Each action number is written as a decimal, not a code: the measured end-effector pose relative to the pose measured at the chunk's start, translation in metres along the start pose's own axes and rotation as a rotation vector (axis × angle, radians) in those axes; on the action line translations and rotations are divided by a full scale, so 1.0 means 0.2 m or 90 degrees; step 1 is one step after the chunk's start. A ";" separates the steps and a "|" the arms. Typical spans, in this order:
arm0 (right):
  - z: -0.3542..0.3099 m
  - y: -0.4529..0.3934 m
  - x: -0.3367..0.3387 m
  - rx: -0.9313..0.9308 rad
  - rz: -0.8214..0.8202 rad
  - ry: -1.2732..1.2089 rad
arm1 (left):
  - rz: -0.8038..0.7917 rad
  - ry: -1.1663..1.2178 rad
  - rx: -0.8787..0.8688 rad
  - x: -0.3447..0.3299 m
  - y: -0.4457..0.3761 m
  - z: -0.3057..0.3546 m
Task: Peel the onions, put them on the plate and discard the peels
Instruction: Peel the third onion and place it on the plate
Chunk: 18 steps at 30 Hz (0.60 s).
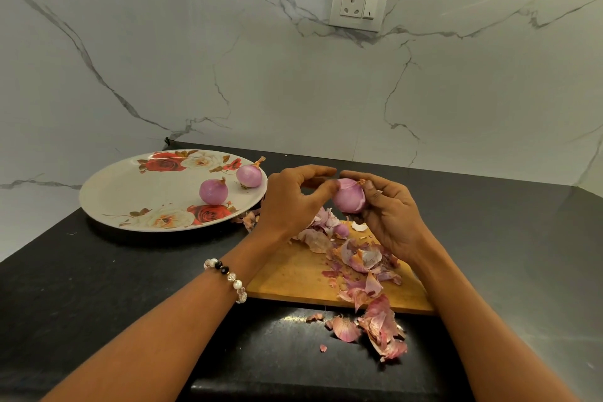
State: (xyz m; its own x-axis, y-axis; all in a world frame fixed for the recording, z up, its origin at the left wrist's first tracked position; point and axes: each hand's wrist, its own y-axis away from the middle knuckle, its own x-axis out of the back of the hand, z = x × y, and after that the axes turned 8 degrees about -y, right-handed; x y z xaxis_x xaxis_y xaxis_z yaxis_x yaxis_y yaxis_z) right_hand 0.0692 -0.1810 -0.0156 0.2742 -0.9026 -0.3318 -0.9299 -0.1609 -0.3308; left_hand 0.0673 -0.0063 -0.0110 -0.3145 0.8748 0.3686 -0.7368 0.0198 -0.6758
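Both hands are up over the wooden cutting board (293,274): the right hand (390,214) cups a round pinkish-purple onion (348,195), while the left hand (288,197) pinches at its skin beside the stem. Two peeled purple onions (213,192) sit on the floral white plate (130,196) on the black desk (81,287), with papery pink peels (368,274) strewn across the board.

wooden cutting board (293,274), wall socket (358,3), black countertop (98,287)
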 end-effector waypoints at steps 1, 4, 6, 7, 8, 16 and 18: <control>0.00 0.00 0.01 0.005 -0.006 0.018 | -0.018 -0.006 -0.012 0.00 0.00 0.00; 0.01 0.00 0.02 0.037 -0.025 0.122 | -0.052 -0.024 -0.045 0.00 0.00 -0.01; 0.01 0.00 0.03 0.047 -0.037 0.181 | -0.057 -0.038 -0.065 0.01 0.00 -0.02; 0.01 0.01 0.03 0.051 -0.042 0.212 | -0.059 -0.050 -0.082 0.01 0.00 -0.03; 0.00 0.01 0.03 0.054 -0.046 0.243 | -0.061 -0.066 -0.104 0.01 0.01 -0.03; 0.02 0.01 0.03 0.067 -0.066 0.344 | -0.068 -0.175 -0.218 0.01 0.02 -0.04; 0.03 0.01 0.03 0.066 -0.068 0.346 | -0.063 -0.208 -0.250 0.01 0.02 -0.04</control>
State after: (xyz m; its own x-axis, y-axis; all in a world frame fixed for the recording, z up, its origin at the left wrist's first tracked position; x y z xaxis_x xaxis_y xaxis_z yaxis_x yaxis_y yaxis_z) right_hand 0.0705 -0.1839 -0.0226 0.1748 -0.9635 0.2027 -0.8675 -0.2481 -0.4312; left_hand 0.0686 -0.0007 -0.0180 -0.4712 0.6644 0.5801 -0.5121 0.3294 -0.7932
